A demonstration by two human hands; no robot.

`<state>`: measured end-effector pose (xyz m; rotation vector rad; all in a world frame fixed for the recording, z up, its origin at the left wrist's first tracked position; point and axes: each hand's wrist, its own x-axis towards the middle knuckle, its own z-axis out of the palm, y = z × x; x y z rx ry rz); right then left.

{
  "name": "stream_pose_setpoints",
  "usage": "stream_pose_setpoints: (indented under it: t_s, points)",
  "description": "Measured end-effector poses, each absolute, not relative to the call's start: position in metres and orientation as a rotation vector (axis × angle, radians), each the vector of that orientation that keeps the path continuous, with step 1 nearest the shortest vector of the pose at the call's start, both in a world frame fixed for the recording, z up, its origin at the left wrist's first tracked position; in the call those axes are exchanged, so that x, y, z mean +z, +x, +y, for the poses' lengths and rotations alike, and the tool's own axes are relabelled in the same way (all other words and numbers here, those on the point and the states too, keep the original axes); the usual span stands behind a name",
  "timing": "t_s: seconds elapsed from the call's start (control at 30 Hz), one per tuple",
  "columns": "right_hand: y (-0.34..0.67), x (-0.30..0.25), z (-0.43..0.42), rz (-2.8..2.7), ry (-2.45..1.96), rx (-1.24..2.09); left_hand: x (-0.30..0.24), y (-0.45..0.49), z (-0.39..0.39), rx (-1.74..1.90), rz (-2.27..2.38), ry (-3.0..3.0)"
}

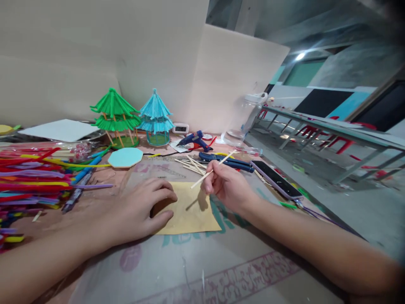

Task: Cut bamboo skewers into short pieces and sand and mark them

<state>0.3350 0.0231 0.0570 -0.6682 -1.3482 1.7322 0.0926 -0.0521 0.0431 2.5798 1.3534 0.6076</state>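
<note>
Between the fingers of my right hand [225,182] is a thin wooden stick [199,180], pinched and slanting over a piece of yellow paper [186,217]. My left hand [144,207] rests at the paper's left side, thumb and fingers apart, holding nothing. The paper lies on a printed cardboard sheet [133,278], and the stick's shadow falls on it. Just beyond it, several loose wooden sticks [193,164] lie in a small pile beside a dark blue cutter-like tool [215,159].
At the back stand a green two-tiered model pavilion [115,116] and a blue one [155,118]. Colourful pipe cleaners [34,177] crowd the left. A blue glue gun [194,140], a clear jug [242,118] and a phone [276,178] lie ahead and right, near the table's edge.
</note>
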Motion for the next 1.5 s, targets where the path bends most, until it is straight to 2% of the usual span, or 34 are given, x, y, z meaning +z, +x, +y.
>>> stream_pose_setpoints:
  t_s: [0.33, 0.57, 0.73, 0.97, 1.13, 1.27, 1.5]
  points:
    - [0.331, 0.057, 0.019, -1.407, -0.726, 1.718, 0.040, 0.094, -0.051, 0.503, 1.363, 2.615]
    - [0.332, 0.055, 0.014, -1.925, -0.874, 1.150, 0.037, 0.097, -0.055, 0.515, 1.379, 2.567]
    - [0.334, 0.062, 0.012, -2.263, -0.819, 1.118, 0.038, 0.099, -0.057, 0.509, 1.324, 2.601]
    - [0.335, 0.074, -0.003, -2.542, -0.827, 0.794, 0.039, 0.097, -0.057, 0.475, 1.257, 2.646]
    - [0.330, 0.072, -0.017, -2.578, -0.646, 0.775, 0.035, 0.097, -0.055, 0.507, 1.239, 2.621]
    - [0.330, 0.067, -0.007, -2.442, -0.699, 0.748, 0.035, 0.101, -0.057, 0.539, 1.345, 2.565]
    - [0.335, 0.055, 0.021, -2.064, -0.861, 0.996, 0.036, 0.098, -0.057, 0.567, 1.324, 2.633]
